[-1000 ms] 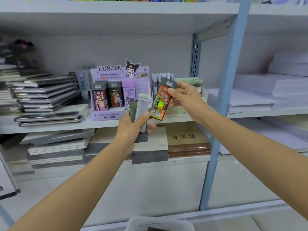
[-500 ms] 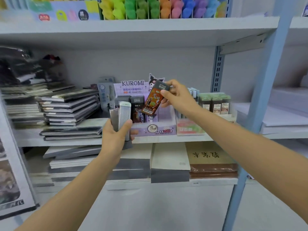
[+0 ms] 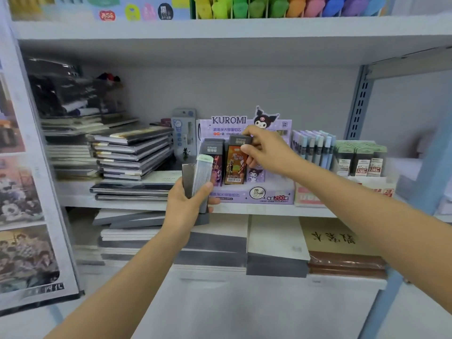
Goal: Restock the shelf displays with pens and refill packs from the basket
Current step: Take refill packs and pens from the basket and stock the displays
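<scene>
1. Orange refill pack (image 3: 235, 165): upright in the middle of the Kuromi display box (image 3: 256, 195), dark cap on top, barcode end just above the box's front wall. Cannot tell whether it sits on the box floor.
2. Right hand (image 3: 265, 149): in front of the box's header card, thumb and curled fingers pinching the orange refill pack at its cap and upper right edge.
3. Inside the box, touching the left side of the orange refill pack: a dark-capped pack (image 3: 212, 152). On the other side, lower down: a purple pack (image 3: 255, 173), partly hidden by the right hand.
4. Left hand (image 3: 187, 209): in front of the box's left corner, fingers curled round two slim packs held upright, thumb pressed on the front one. These are a silvery pack (image 3: 203, 174) with a pale green cap and a grey pack (image 3: 187, 177) just to its left.
5. Just right of the box: a row of pale blue pens (image 3: 314, 148). Beyond them: green-topped packs (image 3: 359, 157) in a white tray.
6. Left of the box: a stack of dark notebooks (image 3: 132, 152).
7. Under the box: the white shelf board (image 3: 269, 209). Below it, lying flat: books, among them a brown book (image 3: 340, 241) down to the right.
8. Above the box, on the upper shelf: a row of bright coloured markers (image 3: 293, 7), green through purple.
9. Behind and right of the box: a slotted blue-grey upright (image 3: 359, 101).
</scene>
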`<state>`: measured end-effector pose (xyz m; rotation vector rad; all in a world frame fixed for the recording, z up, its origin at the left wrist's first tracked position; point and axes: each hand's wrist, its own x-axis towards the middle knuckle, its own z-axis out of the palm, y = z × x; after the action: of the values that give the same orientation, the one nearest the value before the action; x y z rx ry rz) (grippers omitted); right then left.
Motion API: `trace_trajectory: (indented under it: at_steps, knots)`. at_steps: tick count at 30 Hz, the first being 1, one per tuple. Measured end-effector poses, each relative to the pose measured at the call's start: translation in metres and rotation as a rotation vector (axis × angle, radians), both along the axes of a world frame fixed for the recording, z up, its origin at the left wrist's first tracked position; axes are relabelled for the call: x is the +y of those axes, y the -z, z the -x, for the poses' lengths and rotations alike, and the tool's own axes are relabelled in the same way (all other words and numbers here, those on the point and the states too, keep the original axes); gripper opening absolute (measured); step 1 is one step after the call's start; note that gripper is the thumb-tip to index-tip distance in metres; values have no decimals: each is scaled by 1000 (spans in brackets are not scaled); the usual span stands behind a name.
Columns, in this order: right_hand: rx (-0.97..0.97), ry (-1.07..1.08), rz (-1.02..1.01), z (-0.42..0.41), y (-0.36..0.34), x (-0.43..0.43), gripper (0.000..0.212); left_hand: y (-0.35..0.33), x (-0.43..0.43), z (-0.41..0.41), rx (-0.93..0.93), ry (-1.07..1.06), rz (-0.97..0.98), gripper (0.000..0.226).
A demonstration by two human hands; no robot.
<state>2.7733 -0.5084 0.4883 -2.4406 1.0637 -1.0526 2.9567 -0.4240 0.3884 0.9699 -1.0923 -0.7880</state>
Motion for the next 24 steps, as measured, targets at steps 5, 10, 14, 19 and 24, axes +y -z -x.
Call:
trace_trajectory:
  at_steps: [5, 10, 14, 19, 24]
  knots:
    - [42, 44, 62, -7, 3, -1, 17, 0, 0, -1, 13, 14, -17, 38]
    - [129, 28, -1, -3, -4, -4, 12, -1, 0, -2, 35, 31, -29, 40]
    - [-3, 25, 131, -11, 10, 0, 24, 0, 0, -2, 53, 35, -36, 41]
    - [-101, 97, 210, -9, 23, -2, 20, -1, 1, -3, 50, 71, -25, 37]
    - [-159, 120, 191, -7, 16, 11, 23, -8, 5, 1, 44, 79, -16, 42]
